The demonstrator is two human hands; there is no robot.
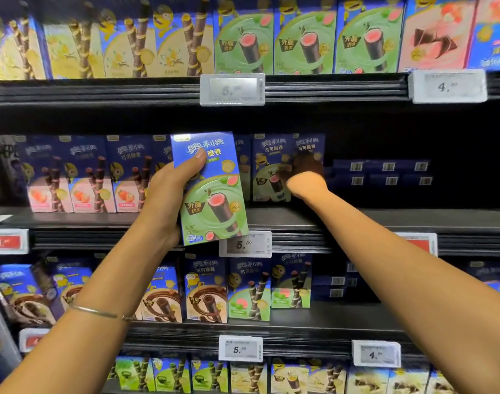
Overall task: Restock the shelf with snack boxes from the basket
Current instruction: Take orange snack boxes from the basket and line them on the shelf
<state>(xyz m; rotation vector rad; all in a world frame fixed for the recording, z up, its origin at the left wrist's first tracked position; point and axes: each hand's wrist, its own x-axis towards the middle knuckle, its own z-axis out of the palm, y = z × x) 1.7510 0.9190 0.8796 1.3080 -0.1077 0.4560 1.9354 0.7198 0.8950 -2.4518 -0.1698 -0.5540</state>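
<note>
**Head view: getting the green box into its row**

We read from the left, where pink strawberry boxes (pixel 72 177) stand upright along the middle shelf (pixel 357 220). Next to them, out in front of the shelf edge, our left grip (pixel 169 194) is wrapped round the green snack box (pixel 214 191). The thumb lies across its blue upper face and the fingers are behind. The box hangs in the air, upright with a slight lean, not yet on the shelf, and its lower corner covers part of a price tag (pixel 244 244). (The basket is nowhere in view.)

Just right of it, the matching green boxes (pixel 268 172) stand set back from the front edge. Our right grip (pixel 303 173) reaches in at them, but it is shadowed and blurred, so we cannot tell whether its fingers are spread or closed on a box. Farther right the shelf goes dark, with flat-lying boxes (pixel 385 173) showing their barcodes.

We judge the step to be seating this box with its own flavour. To do it well, we should:

- Let the right grip steady the standing row.
- Turn the printed face outward.
- Set the base down flat first.
- Slide the box in snug beside or before its fellows.
- Release only once it stands alone.

Thin card dents easily, so we should hold it lightly, and one nudge could topple its neighbours.
</note>
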